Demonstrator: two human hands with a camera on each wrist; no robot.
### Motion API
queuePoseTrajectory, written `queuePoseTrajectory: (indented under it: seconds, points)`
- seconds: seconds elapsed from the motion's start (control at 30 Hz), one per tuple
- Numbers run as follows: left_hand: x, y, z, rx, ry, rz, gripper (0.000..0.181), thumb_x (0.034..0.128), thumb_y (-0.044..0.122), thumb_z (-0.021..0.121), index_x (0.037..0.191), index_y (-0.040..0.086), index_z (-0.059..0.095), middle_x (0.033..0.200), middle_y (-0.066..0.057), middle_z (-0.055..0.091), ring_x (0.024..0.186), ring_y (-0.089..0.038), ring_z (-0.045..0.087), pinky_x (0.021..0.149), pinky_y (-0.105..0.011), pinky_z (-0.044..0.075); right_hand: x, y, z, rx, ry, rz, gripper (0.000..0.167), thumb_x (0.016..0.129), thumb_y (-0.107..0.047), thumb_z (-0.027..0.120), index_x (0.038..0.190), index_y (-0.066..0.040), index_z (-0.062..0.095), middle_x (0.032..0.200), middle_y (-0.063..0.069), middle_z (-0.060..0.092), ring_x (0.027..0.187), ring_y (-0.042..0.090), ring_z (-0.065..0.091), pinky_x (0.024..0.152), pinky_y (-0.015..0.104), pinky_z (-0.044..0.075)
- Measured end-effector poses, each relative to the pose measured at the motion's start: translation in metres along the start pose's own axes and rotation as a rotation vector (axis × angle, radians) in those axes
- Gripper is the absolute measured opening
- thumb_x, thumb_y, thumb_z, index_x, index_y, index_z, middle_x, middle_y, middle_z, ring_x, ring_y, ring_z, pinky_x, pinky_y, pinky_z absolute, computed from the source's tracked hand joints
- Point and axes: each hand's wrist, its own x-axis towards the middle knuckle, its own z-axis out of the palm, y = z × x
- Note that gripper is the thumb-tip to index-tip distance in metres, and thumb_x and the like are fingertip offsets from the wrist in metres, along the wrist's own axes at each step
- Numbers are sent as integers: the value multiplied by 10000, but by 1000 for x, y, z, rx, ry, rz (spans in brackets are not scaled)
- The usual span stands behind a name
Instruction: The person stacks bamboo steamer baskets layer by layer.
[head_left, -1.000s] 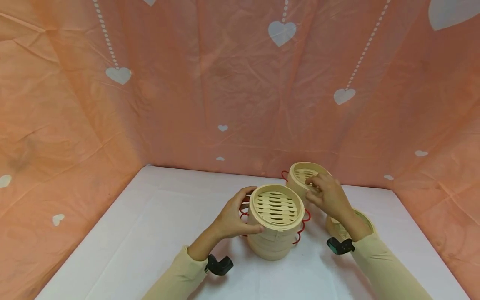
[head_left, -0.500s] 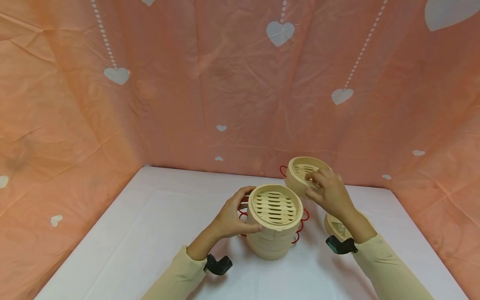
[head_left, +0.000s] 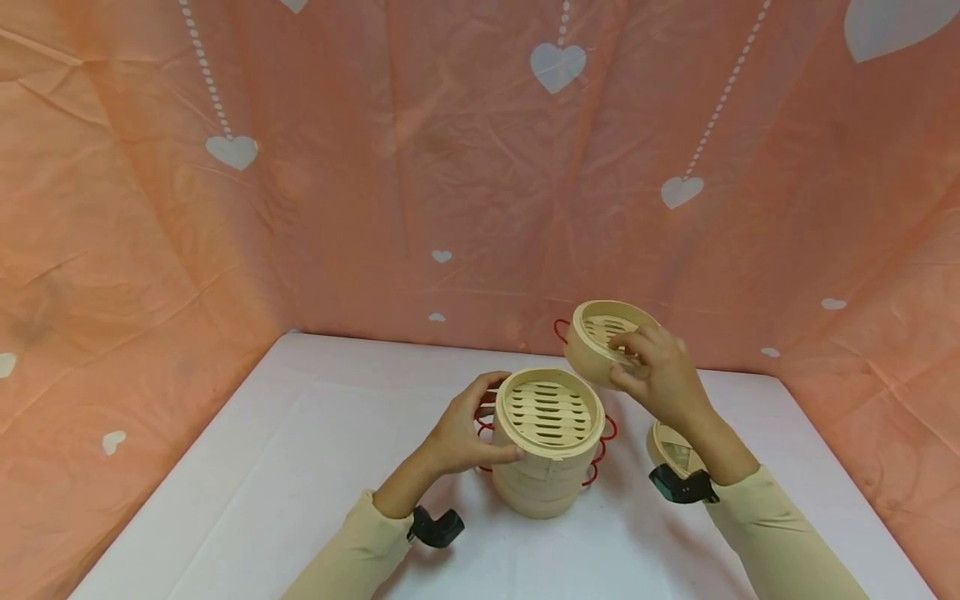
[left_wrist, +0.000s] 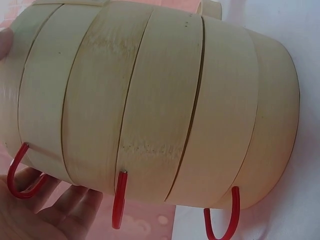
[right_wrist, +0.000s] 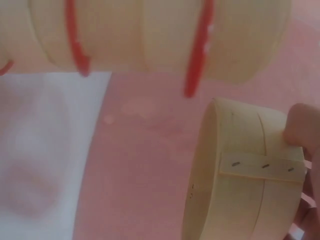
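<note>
A stack of bamboo steamer baskets stands upright on the white table, red loop handles on its sides. My left hand holds the stack near its top, thumb on the front and fingers round the left side. Beyond it, tilted and raised off the table, is a single steamer basket with a slatted floor and a red handle. My right hand pinches this basket by its right wall; in the right wrist view the basket hangs below and apart from the stack's top.
Another shallow round bamboo piece lies on the table at right, partly hidden behind my right wrist and its camera. A pink cloth with hearts rises behind the table's back edge.
My right hand has lifted the steamer basket up from the back of the table and brought it slightly left, towards the stack. My left hand stays on the stack.
</note>
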Motion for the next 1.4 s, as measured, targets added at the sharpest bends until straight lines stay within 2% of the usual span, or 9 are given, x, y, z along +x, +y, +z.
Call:
queuePoseTrajectory:
  seconds: [0.33, 0.57, 0.77, 1.03, 1.4]
  points:
    - [1, -1, -1, -5, 5, -13, 890, 630, 221, 890, 1389, 182, 426, 1312, -40, 545, 1128, -191, 604, 940, -307, 507, 7, -13, -10, 33, -5, 27, 231, 701, -87, 696, 930, -76, 669, 822, 36, 592, 818, 192, 487, 718, 366, 306]
    - [2, -3, -2, -6, 6, -7, 882, 639, 206, 886, 1392, 180, 429, 1326, -42, 545, 1147, -223, 594, 948, -312, 503, 11, -25, -13, 58, 7, -5, 222, 707, -91, 702, 927, -77, 674, 831, 41, 595, 821, 201, 498, 737, 385, 325]
    - [3, -4, -2, 5, 4, -4, 887, 631, 198, 883, 1393, 176, 429, 1325, -35, 546, 1145, -184, 595, 947, -298, 502, 12, -35, -14, 60, 1, -19, 226, 714, -88, 702, 938, -79, 678, 864, 29, 609, 838, 191, 497, 733, 375, 319]
    - [3, -3, -3, -4, -6, -4, 889, 631, 174, 882, 1395, 170, 427, 1326, -35, 543, 1150, -184, 592, 943, -295, 504, 11, -48, -16, 74, 15, -51, 212, 705, -100, 702, 916, -91, 680, 816, 15, 584, 808, 176, 488, 707, 358, 315]
    - [2, -3, -2, -20, 4, 0, 892, 635, 157, 881, 1400, 149, 424, 1347, -29, 532, 1206, -187, 550, 967, -304, 496, 7, -73, -17, 63, -19, -89, 236, 701, -103, 712, 936, -122, 689, 842, -34, 587, 812, 137, 497, 702, 349, 319]
